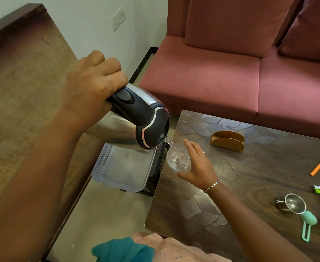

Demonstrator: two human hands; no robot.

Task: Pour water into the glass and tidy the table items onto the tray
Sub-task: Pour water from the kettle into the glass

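Observation:
My left hand [91,86] grips the black handle of a steel electric kettle [144,118], which is tilted with its spout down to the right. A thin stream of water runs from the spout into a clear glass [178,159]. My right hand [197,165] holds that glass, tilted, just off the left edge of the dark table [240,186]. Below the kettle a pale plastic tray [121,178] with perforated walls rests on a low black stand.
On the table lie a tan napkin holder [227,140], an orange clip [318,166], a steel strainer with a mint handle [297,207], a steel cup [281,203] and small items at the right edge. A pink sofa [231,72] stands behind; a wooden surface [19,82] lies left.

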